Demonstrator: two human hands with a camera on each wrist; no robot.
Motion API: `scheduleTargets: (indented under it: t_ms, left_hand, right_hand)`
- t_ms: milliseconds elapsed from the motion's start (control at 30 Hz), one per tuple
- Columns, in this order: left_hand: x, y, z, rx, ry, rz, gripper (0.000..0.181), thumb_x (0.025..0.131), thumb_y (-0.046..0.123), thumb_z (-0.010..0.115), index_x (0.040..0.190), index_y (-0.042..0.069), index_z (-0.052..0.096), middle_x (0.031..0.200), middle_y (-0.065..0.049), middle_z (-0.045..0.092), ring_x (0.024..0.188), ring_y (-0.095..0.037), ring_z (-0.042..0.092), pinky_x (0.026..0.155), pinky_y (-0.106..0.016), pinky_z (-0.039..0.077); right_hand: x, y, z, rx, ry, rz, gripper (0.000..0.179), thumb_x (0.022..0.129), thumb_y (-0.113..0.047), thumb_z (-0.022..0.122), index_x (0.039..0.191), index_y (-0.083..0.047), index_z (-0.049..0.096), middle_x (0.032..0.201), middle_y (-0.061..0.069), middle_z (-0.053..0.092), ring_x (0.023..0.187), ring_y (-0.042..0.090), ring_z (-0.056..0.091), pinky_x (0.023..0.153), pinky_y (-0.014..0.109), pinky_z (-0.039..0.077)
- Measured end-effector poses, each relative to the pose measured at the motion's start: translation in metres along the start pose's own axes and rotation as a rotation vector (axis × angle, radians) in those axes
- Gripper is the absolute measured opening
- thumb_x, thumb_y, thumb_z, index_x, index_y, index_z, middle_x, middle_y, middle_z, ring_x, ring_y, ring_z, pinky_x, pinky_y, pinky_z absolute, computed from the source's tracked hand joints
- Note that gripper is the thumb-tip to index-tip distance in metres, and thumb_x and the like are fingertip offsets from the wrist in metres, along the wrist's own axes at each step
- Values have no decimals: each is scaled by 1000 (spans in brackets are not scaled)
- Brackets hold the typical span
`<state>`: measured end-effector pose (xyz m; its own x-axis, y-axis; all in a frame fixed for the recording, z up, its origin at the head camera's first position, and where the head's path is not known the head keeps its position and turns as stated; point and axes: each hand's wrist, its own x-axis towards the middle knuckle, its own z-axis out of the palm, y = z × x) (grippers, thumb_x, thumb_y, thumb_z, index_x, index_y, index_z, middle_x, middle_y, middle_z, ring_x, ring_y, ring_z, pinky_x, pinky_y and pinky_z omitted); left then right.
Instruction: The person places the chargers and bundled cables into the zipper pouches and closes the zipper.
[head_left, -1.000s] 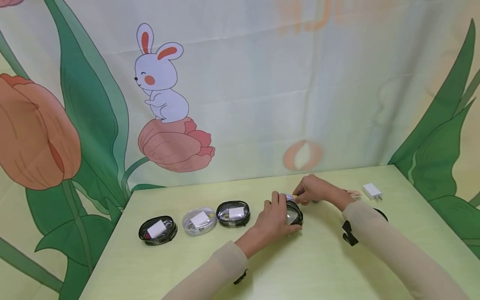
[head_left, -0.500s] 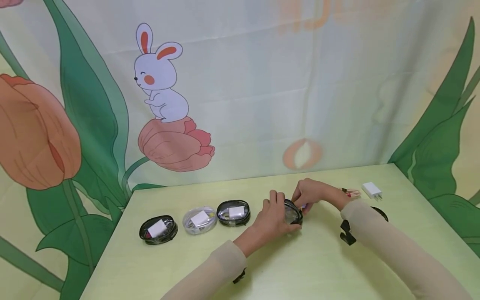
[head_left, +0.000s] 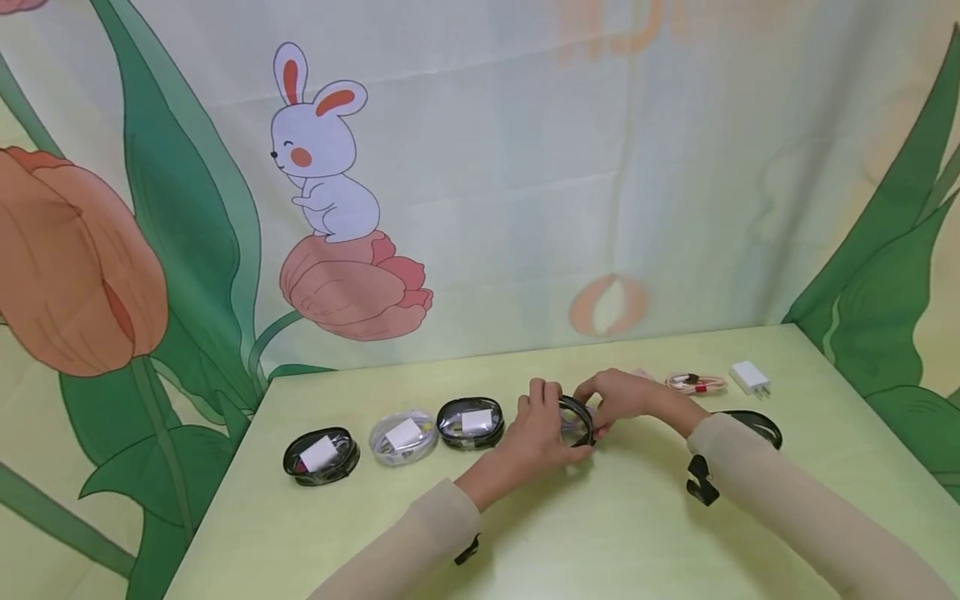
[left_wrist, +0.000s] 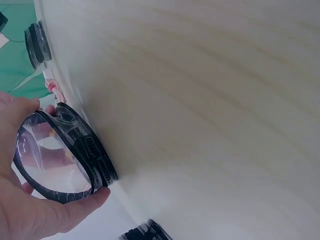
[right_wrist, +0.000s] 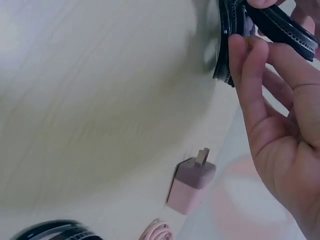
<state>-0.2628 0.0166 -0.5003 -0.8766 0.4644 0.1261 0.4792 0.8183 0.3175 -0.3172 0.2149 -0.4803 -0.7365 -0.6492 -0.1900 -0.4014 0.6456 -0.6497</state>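
Observation:
My left hand [head_left: 525, 433] grips a clear oval zip pouch with black trim [left_wrist: 95, 150], tilted up on its side at the middle of the table. In the left wrist view the thumb lies along its lower rim. My right hand [head_left: 621, 397] is at the pouch's open side, fingertips between the two black rims in the right wrist view. A pale lavender cable [right_wrist: 249, 26] shows at those fingertips, mostly hidden by fingers and pouch. Through the clear wall, the right fingers show behind it in the left wrist view.
Left of the hands stand a black-trimmed pouch [head_left: 321, 457], a white-trimmed pouch [head_left: 403, 437] and another black-trimmed pouch [head_left: 471, 423], each with a white charger inside. To the right are a pink charger [right_wrist: 190, 187], a pink cable [head_left: 696, 384], a white charger [head_left: 750, 377] and a black-trimmed pouch [head_left: 761, 423].
My right hand has brought the pale cable from behind the pouch round to its open side. The left hand has tipped the pouch further upright and shifted slightly left.

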Motion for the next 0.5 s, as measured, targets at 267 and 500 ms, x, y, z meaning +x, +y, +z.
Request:
scheduleTargets:
  t_ms: [267,500]
  left_hand:
    - [2,-1,0,30,-19,36,81,81,54,81,128,7,35,123,-13,33,98,-29,42,68,-27,50]
    - [4,2,1,48,-23,48,83,82,54,81,132,6,36,126,-14,35,101,-30,44,73,-29,52]
  right_hand:
    - [-3,4,11,-242,74,-36,13,84,-5,78,79,-15,72,69,-6,64,47,4,58,52,20,49]
    - [-11,9,5,-161,0,-49,9,90,-8,76,93,-13,70,76,-6,67,57,14,66,51,23,52]
